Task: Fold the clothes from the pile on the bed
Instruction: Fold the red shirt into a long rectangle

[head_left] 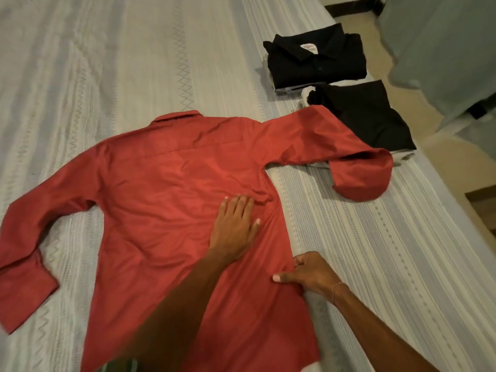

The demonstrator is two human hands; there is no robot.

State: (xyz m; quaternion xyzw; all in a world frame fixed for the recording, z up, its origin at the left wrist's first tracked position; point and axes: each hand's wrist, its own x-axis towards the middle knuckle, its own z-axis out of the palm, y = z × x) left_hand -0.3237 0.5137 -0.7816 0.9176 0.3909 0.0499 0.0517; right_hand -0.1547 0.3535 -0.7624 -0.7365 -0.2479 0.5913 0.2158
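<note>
The black shirt's neck label [309, 47] (red print) is too blurred to read.

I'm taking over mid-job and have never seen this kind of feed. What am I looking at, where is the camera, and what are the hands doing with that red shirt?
There is no machine here: a person works with bare hands, and the single picture comes from a wide-angle camera worn on their head, looking forward and down.

A red long-sleeved collared shirt lies spread out, back side up, on the bed's pale striped woven bedspread. The left hand rests flat on the shirt's middle, fingers straight. The right hand, with a thin bracelet at the wrist, pinches the shirt's right side edge.

Further away, near the bed's edge, sit two piles of folded clothes: a folded black collared shirt tops one, a folded black garment the other. The red shirt's right sleeve lies partly over that second pile.
</note>
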